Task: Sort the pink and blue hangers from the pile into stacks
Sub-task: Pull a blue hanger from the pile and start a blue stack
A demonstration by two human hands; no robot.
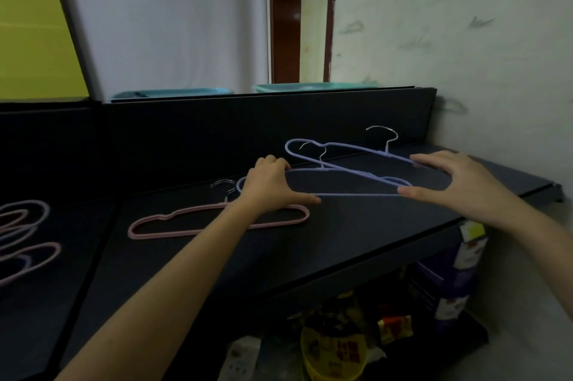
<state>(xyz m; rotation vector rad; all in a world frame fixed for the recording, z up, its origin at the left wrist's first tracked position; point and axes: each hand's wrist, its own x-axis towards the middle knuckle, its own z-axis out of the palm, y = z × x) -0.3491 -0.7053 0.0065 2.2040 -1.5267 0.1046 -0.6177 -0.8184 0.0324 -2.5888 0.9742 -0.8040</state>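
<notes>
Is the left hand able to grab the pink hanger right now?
Probably yes. The left hand has its wrist just over the pink hanger on the shelf, with nothing between them. But it grips the blue hangers, so it must let go first.

No legible writing anywhere in view.

Red marks, possibly characters, sit on the yellow tub (333, 360) under the shelf, too blurred to read. The carton (469, 242) at the shelf's right end bears a yellow and red label, also unreadable. Green scribbles (352, 27) on the right wall form no letters or numbers that can be made out.
</notes>
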